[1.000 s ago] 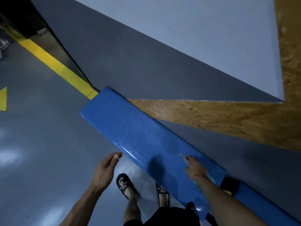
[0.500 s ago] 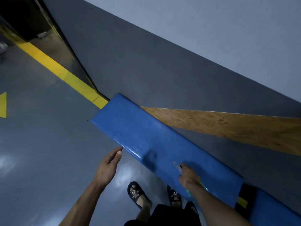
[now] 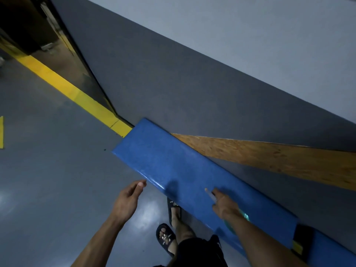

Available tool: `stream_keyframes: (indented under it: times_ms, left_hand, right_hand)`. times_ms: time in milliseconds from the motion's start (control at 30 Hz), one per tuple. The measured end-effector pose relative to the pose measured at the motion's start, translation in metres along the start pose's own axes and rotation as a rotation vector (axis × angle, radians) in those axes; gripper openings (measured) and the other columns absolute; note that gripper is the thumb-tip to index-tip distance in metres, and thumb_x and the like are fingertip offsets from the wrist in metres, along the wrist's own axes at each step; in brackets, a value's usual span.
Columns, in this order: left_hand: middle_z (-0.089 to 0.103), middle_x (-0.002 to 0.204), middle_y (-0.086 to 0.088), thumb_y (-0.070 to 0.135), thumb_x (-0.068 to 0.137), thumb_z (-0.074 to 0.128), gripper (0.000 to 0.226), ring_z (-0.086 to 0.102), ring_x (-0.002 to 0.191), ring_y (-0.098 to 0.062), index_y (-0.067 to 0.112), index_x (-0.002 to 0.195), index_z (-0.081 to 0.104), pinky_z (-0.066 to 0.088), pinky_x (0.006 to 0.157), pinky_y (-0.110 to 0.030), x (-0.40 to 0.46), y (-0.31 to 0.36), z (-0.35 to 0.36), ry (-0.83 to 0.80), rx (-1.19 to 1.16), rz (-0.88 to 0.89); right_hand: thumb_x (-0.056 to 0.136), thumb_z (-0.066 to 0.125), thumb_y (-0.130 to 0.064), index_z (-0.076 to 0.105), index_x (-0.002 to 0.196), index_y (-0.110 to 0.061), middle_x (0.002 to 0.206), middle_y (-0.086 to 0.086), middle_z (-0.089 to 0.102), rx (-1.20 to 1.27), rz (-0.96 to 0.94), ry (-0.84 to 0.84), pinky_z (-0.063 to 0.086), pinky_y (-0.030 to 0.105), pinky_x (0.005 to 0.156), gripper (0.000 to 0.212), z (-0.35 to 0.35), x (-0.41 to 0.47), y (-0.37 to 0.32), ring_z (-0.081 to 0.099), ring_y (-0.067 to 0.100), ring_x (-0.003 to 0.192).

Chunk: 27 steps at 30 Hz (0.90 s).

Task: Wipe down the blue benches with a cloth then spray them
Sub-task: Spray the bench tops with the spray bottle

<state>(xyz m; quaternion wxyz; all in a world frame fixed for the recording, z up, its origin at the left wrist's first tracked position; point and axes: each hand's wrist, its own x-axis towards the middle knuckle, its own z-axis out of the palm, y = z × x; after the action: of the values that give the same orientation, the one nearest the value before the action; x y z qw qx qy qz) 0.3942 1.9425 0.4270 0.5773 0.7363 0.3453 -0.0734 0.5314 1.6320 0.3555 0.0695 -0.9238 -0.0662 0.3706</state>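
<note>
Right hand [image 3: 226,206] grips a teal spray bottle [image 3: 243,216] over the blue bench [image 3: 173,166], nozzle aimed toward ten o'clock. Left hand [image 3: 127,201] hangs relaxed and empty; the bench edge sits at its fingertips' [image 3: 141,184] three o'clock.

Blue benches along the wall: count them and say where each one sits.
2. One blue bench runs along the grey wall under the right hand. A second bench starts past the dark gap at the lower right, cut off by the frame. More may lie beyond it.
</note>
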Motion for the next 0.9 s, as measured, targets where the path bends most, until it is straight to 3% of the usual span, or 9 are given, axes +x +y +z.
stream_keyframes:
  times_ms: [300, 467, 733, 900]
  left_hand:
    - [0.068, 0.116, 0.015, 0.076, 0.076, 0.041, 0.061, 0.062, 0.111, -0.008, 0.035, 0.113, 0.067, 0.048, 0.101, -0.041, 0.039, 0.004, -0.033, 0.020, 0.071, -0.044]
    - [0.067, 0.118, 0.015, 0.079, 0.075, 0.039, 0.069, 0.062, 0.110, -0.006, 0.033, 0.118, 0.066, 0.048, 0.101, -0.042, 0.071, 0.017, -0.046, 0.009, 0.107, -0.046]
    - [0.069, 0.113, 0.021, 0.083, 0.073, 0.041, 0.046, 0.062, 0.109, -0.006, 0.056, 0.101, 0.064, 0.048, 0.101, -0.044, 0.116, 0.042, -0.056, 0.014, 0.123, -0.048]
    - [0.070, 0.111, 0.023, 0.084, 0.071, 0.043, 0.044, 0.063, 0.109, -0.005, 0.057, 0.098, 0.065, 0.048, 0.102, -0.044, 0.140, 0.048, -0.060, 0.045, 0.090, -0.054]
  right_hand:
    - [0.087, 0.055, -0.021, 0.046, 0.117, -0.024, 0.127, 0.000, 0.054, -0.057, -0.068, -0.116, 0.047, 0.034, 0.091, 0.031, 0.040, 0.018, -0.064, 0.058, 0.026, 0.117]
    - [0.090, 0.055, -0.021, 0.045, 0.116, -0.023, 0.120, 0.002, 0.053, 0.090, 0.015, -0.009, 0.045, 0.034, 0.075, 0.028, 0.003, 0.060, -0.061, 0.060, 0.027, 0.104]
    - [0.092, 0.053, -0.024, 0.044, 0.115, -0.026, 0.109, -0.001, 0.059, 0.025, 0.138, 0.072, 0.047, 0.031, 0.066, 0.025, -0.059, 0.118, -0.053, 0.062, 0.022, 0.082]
    - [0.090, 0.058, -0.023, 0.045, 0.118, -0.024, 0.119, 0.000, 0.056, 0.007, -0.017, 0.004, 0.048, 0.032, 0.074, 0.031, -0.045, 0.123, -0.074, 0.064, 0.026, 0.096]
